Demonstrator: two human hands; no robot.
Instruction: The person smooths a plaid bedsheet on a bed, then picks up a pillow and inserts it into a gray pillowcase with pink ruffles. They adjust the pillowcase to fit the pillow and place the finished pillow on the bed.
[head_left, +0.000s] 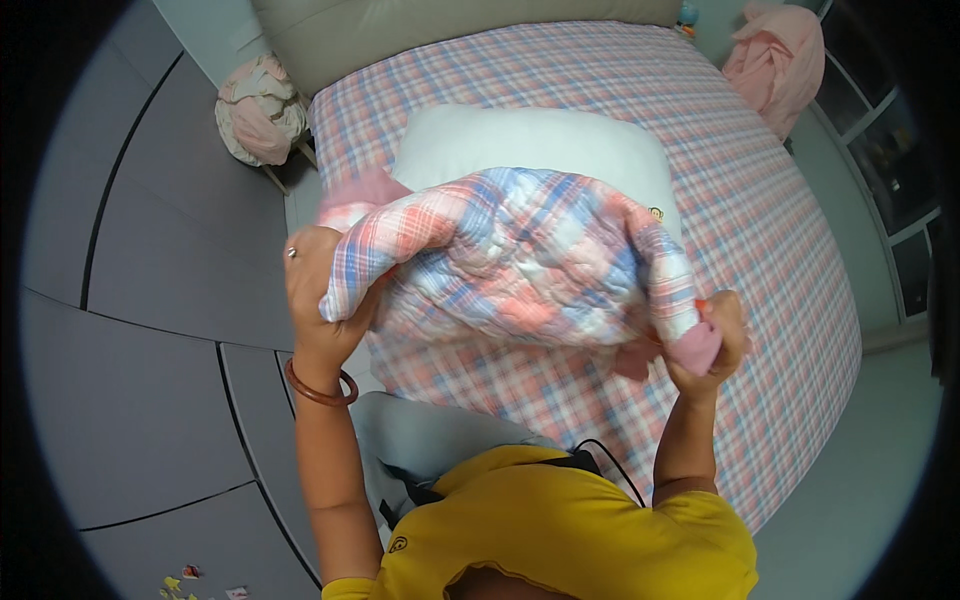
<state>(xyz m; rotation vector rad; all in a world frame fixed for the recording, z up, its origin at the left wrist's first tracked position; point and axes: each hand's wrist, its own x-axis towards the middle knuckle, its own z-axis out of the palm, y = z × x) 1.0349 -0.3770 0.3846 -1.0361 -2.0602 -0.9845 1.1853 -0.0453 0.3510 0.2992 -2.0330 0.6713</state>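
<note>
My left hand grips one side of a quilted plaid fabric cover in pink, blue and white. My right hand is closed on its other side, by a pink trimmed corner. The cloth is stretched between my hands, with its middle bowed up and its edges rolled over. Behind it lies a white pillow on the bed, its near part hidden by the cloth. Pink fabric at the cover's left end is blurred.
A bed with a plaid sheet spreads before me, below a beige headboard. Bundled bedding sits on a legged stand at left. Pink fabric is heaped at far right. Grey cabinet doors line the left side.
</note>
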